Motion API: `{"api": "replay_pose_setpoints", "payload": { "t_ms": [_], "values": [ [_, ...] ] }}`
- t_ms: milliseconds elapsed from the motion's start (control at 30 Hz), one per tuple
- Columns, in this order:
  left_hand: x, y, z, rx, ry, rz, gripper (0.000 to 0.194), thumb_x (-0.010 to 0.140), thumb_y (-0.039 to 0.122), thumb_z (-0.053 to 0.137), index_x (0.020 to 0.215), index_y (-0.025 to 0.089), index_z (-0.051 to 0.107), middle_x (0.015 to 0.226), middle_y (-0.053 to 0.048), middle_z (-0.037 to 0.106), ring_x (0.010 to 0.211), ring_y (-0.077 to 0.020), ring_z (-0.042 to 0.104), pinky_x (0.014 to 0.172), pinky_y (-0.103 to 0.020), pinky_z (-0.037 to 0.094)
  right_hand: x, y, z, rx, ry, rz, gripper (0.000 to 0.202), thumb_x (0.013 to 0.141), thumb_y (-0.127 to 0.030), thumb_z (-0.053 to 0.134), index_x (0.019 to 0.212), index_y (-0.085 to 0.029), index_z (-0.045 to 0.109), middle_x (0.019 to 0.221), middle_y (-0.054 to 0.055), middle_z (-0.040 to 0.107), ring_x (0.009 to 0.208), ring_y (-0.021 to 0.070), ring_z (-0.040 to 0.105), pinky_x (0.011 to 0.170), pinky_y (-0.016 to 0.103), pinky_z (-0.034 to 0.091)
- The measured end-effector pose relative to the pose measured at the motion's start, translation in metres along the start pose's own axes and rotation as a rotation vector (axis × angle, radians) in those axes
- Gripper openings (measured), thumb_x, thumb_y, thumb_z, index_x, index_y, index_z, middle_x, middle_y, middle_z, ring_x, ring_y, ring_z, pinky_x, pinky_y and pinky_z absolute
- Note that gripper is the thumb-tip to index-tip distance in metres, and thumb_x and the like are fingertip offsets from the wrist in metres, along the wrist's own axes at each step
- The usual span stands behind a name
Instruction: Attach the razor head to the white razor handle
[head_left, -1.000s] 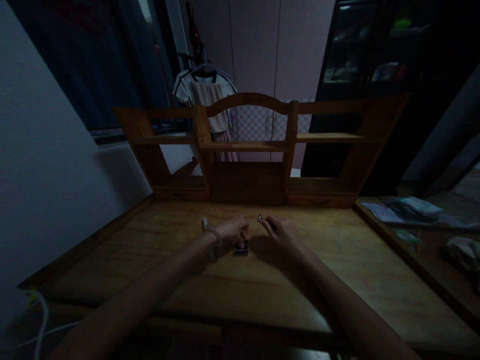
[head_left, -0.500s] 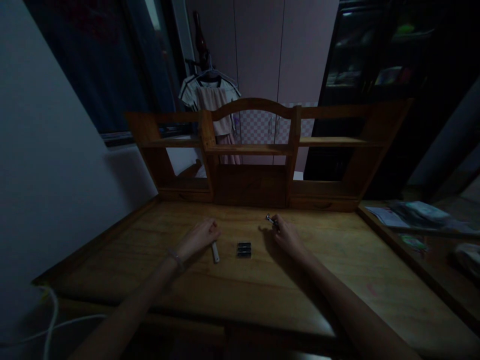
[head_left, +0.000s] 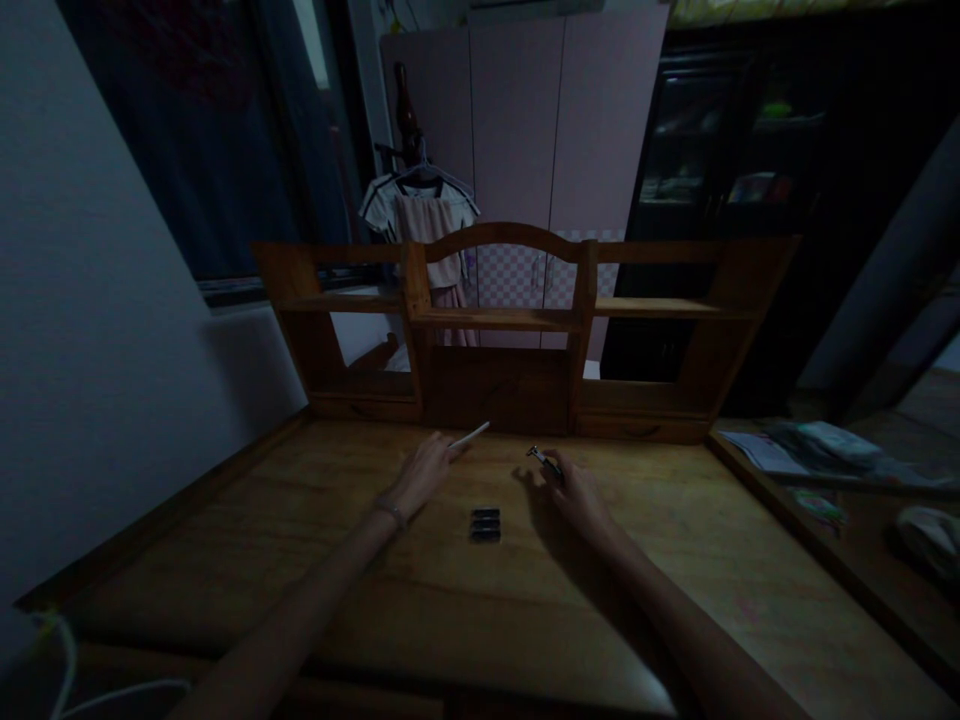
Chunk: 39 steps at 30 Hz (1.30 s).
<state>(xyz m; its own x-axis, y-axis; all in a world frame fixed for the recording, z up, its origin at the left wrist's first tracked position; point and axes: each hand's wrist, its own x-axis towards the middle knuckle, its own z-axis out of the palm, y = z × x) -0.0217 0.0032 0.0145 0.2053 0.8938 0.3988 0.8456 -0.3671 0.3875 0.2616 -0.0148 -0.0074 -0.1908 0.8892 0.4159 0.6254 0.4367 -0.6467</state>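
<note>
My left hand [head_left: 429, 465] is closed on one end of a thin white strip-like handle [head_left: 471, 435], whose free end points up and right above the desk. What kind of tool it is, I cannot make out. In my right hand [head_left: 574, 485] is a slim dark handle with a small shiny T-shaped head, which looks like a razor [head_left: 541, 458]; the head points up and left, clear of the desktop. Between the hands and nearer to me, three small dark bars [head_left: 485, 525] lie side by side on the wooden desk [head_left: 420, 610].
A wooden shelf unit [head_left: 502, 320] stands along the desk's far edge. To the right, papers and plastic bags [head_left: 817, 445] lie on a lower surface. A white cable [head_left: 67, 660] hangs at the near left corner. The room is dim.
My left hand has picked the white handle up off the desk and moved it forward and right, with its free end now upward. My right hand still holds the razor. The view has tilted up slightly.
</note>
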Motion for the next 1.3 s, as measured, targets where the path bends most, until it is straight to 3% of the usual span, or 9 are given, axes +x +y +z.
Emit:
{"api": "replay_pose_setpoints", "payload": {
  "t_ms": [133,233,433,633,833,900,1133,1300],
  "values": [
    [0.016,0.014,0.011,0.029,0.068,0.064,0.035,0.094,0.029,0.035,0.124,0.023,0.052,0.105,-0.007,0.057,0.091,-0.0184,0.057,0.081,-0.028,0.043,0.000,0.005,0.001,-0.031,0.041,-0.061,0.035,0.080,-0.014,0.045,0.114,-0.020,0.053,0.106,0.010,0.064,0.098,0.0212,0.058,0.081,0.031,0.045],
    [0.011,0.016,0.021,0.031,0.010,0.134,0.039,0.094,0.027,0.036,0.132,0.029,0.047,0.106,-0.006,0.056,0.089,-0.0173,0.057,0.079,-0.027,0.043,0.001,0.006,0.001,-0.061,0.052,-0.079,0.037,0.077,-0.010,0.044,0.111,-0.020,0.053,0.108,0.009,0.063,0.099,0.0210,0.057,0.084,0.032,0.044],
    [-0.001,0.021,0.031,-0.072,-0.105,0.242,0.042,0.095,0.028,0.037,0.136,0.033,0.041,0.100,-0.004,0.051,0.084,-0.0144,0.054,0.075,-0.025,0.045,0.009,0.006,0.004,-0.063,0.020,-0.018,0.028,0.084,-0.017,0.043,0.109,-0.021,0.054,0.101,0.009,0.066,0.091,0.0222,0.061,0.075,0.031,0.045],
    [-0.001,0.026,0.032,-0.207,-0.023,0.246,0.036,0.093,0.026,0.041,0.128,0.028,0.050,0.103,-0.004,0.051,0.090,-0.0151,0.054,0.082,-0.028,0.045,0.009,0.003,0.002,-0.062,0.035,-0.020,0.026,0.087,-0.024,0.041,0.109,-0.022,0.052,0.090,0.005,0.066,0.079,0.0211,0.062,0.066,0.029,0.043],
    [-0.003,0.026,0.028,-0.261,0.075,0.137,0.027,0.090,0.022,0.046,0.114,0.025,0.059,0.112,-0.006,0.050,0.091,-0.0160,0.056,0.083,-0.029,0.046,0.006,-0.001,0.000,-0.067,0.045,-0.013,0.024,0.087,-0.027,0.039,0.107,-0.022,0.051,0.079,0.003,0.064,0.068,0.0190,0.059,0.059,0.026,0.039],
    [-0.003,0.026,0.027,-0.277,0.090,0.121,0.030,0.091,0.021,0.044,0.117,0.026,0.058,0.113,-0.005,0.050,0.093,-0.0161,0.056,0.084,-0.029,0.045,0.006,-0.002,0.000,-0.064,0.038,0.004,0.025,0.088,-0.029,0.038,0.108,-0.022,0.051,0.077,0.002,0.063,0.066,0.0191,0.059,0.058,0.026,0.038],
    [-0.005,0.032,0.027,-0.309,-0.105,0.189,0.044,0.094,0.027,0.038,0.137,0.035,0.038,0.103,-0.002,0.053,0.091,-0.0144,0.054,0.083,-0.026,0.042,0.004,-0.006,-0.001,-0.066,0.066,0.031,0.020,0.089,-0.033,0.038,0.101,-0.022,0.049,0.078,0.003,0.064,0.067,0.0191,0.059,0.059,0.026,0.037],
    [-0.003,0.027,0.034,-0.290,-0.050,0.119,0.042,0.096,0.028,0.034,0.136,0.035,0.040,0.097,-0.003,0.055,0.090,-0.0158,0.053,0.083,-0.028,0.042,0.004,-0.011,-0.006,-0.045,0.088,0.039,0.019,0.089,-0.037,0.038,0.093,-0.022,0.048,0.067,0.000,0.059,0.057,0.0165,0.055,0.053,0.024,0.034]
  ]
}}
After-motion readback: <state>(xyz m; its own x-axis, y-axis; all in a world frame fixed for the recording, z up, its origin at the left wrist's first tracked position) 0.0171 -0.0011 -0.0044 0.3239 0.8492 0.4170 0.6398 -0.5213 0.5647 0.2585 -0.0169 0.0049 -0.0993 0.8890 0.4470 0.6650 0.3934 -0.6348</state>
